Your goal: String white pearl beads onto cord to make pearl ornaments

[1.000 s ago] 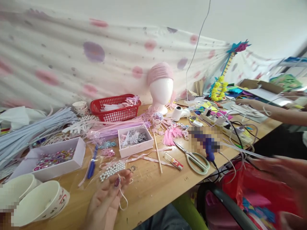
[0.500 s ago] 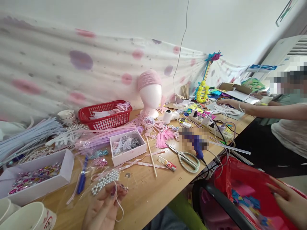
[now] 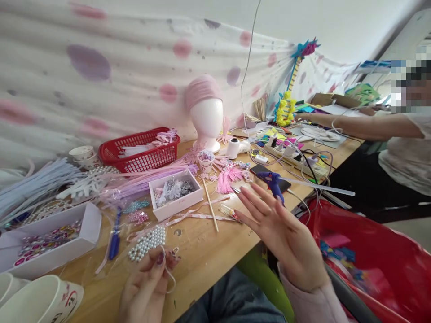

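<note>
The left hand (image 3: 146, 282) pinches a thin, soft white cord (image 3: 174, 282) between thumb and fingers, its slack hanging in a smooth curve just right of the grip. The right hand (image 3: 292, 244) is spread, palm showing, fingers loosely fanned and holding nothing. Just beyond the left grip lie round, glossy pearls (image 3: 148, 242); left of them, a slim blue pen (image 3: 115, 235). Farther left stands a stiff white box (image 3: 91, 226) of faceted gems (image 3: 50, 242). Near the right fingertips are a clear lighter (image 3: 226, 209) and pointed metal scissors (image 3: 235, 189), mostly hidden; beyond them, a silky pink tassel (image 3: 226, 180) and a hard blue glue gun (image 3: 272, 178).
</note>
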The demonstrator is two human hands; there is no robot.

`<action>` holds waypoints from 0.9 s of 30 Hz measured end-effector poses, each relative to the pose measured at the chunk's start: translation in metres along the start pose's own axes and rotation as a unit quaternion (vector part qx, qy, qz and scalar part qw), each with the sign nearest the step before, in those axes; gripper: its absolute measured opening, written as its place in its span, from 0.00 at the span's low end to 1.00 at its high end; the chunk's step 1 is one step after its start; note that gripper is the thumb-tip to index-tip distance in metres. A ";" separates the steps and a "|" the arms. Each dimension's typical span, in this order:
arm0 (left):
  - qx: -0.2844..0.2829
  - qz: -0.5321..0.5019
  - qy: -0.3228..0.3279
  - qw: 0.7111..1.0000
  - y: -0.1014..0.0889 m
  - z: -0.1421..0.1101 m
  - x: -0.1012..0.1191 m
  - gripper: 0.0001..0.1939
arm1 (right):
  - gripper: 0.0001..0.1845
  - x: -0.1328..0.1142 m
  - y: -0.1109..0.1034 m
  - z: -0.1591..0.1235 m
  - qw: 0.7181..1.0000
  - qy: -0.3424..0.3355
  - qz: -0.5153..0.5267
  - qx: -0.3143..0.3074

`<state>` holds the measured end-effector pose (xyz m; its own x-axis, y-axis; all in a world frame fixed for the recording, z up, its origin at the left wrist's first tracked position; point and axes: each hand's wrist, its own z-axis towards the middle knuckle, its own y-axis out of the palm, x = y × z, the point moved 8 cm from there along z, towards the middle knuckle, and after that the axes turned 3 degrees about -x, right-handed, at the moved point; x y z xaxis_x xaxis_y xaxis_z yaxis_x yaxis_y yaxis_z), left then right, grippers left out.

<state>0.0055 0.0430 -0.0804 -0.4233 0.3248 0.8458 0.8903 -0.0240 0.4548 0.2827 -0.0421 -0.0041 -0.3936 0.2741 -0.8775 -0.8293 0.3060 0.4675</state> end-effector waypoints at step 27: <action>0.063 0.178 0.036 0.981 0.009 -0.008 0.005 0.23 | 0.09 0.004 -0.079 0.039 0.680 -0.098 -0.727 -0.011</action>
<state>0.0102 0.0366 -0.0703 -0.0875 0.2487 0.9646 0.9958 -0.0057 0.0918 0.3621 -0.0295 -0.0407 0.9063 -0.1861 -0.3794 -0.2932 0.3697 -0.8817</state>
